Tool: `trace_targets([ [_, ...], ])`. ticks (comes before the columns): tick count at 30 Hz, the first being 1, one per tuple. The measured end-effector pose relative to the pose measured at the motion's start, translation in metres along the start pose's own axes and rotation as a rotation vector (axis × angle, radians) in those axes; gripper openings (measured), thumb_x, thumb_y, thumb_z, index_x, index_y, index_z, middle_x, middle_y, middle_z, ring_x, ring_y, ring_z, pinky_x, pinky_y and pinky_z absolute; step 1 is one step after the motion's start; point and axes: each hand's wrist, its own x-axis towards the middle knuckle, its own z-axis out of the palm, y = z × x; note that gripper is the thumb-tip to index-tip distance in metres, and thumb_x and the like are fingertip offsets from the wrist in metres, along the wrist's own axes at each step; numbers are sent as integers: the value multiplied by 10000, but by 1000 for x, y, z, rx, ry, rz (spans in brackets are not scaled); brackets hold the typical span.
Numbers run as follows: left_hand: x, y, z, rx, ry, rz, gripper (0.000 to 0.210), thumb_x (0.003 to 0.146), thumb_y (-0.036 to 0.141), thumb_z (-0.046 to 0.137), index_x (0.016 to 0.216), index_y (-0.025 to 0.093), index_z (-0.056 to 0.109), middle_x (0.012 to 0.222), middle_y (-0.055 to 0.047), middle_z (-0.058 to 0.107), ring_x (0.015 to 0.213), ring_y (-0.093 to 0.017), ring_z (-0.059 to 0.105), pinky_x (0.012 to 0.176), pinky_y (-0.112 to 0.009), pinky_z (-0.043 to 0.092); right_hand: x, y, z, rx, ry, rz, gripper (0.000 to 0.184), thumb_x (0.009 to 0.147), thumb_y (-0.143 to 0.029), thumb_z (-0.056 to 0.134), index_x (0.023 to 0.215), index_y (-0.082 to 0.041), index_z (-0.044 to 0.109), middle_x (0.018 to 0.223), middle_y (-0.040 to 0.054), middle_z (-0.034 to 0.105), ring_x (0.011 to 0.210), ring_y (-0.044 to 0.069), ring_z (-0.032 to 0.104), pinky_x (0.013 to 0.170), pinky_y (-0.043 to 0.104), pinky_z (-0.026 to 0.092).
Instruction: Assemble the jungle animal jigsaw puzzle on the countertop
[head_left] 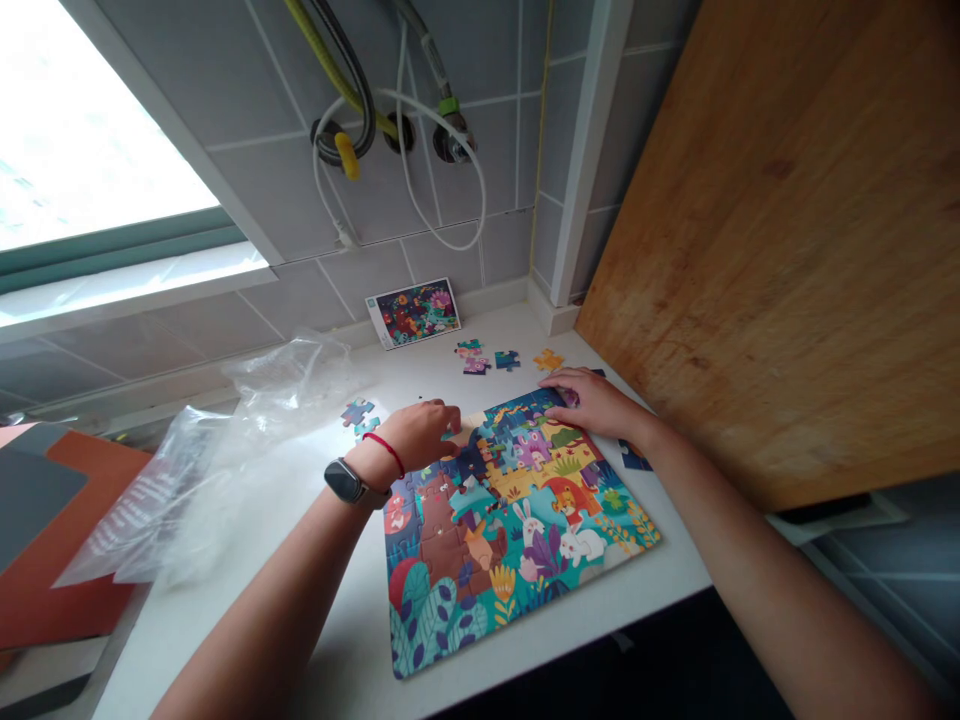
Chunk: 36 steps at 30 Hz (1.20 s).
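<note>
A jigsaw puzzle (525, 500) with forest animals lies on the white counter, mostly filled in, with a bare beige patch near its far left edge. At that patch is my left hand (420, 430), fingers curled downward and thumb close by; a bit of dark teal shows between them, but I cannot tell what it is. My right hand (600, 402) rests over the far right corner of the puzzle, with fingers extended along the edge and thumb apart on the surface. Under it, a purple patch partly shows. Loose pieces (358, 412) lie left of my left hand.
A picture card (415, 313) leans against the tiled wall. More loose pieces, including a yellow one (549, 359) and a blue one (508, 360), lie before it. Clear plastic bags (247, 430) and an orange-grey box (67, 530) are at left; a wooden panel (772, 230) stands at right.
</note>
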Motion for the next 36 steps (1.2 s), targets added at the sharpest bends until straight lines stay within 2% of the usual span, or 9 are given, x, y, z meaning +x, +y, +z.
trace_targets([
  [9,2,-2,3,4,13,6,274,889,364,729,1122,223,701,1159,-94,734,1051,-270,709,875,-335,529,-1,-1,-1,21,8,10,436,796,-302,846,1225,-258,781,1279,101,755,1208,312,684,1090,477,518],
  [22,2,-2,-2,-3,-4,7,252,890,375,759,1078,218,703,1144,-83,753,1036,-256,713,863,-323,525,0,3,1,44,31,10,410,790,-287,864,1194,-271,800,1203,83,787,1133,295,705,1040,457,540],
  [30,0,-26,0,41,12,-137,139,893,270,740,1013,216,696,1079,-105,774,1018,-287,730,813,-345,523,1,4,2,38,38,46,382,781,-317,876,1156,-280,816,1154,75,796,1076,288,711,983,442,562],
  [36,-3,-34,-4,29,10,-154,118,937,295,683,1037,232,696,1108,-87,777,1012,-267,734,813,-334,525,1,1,1,36,30,70,420,786,-320,869,1198,-274,803,1182,89,788,1113,294,704,985,435,565],
])
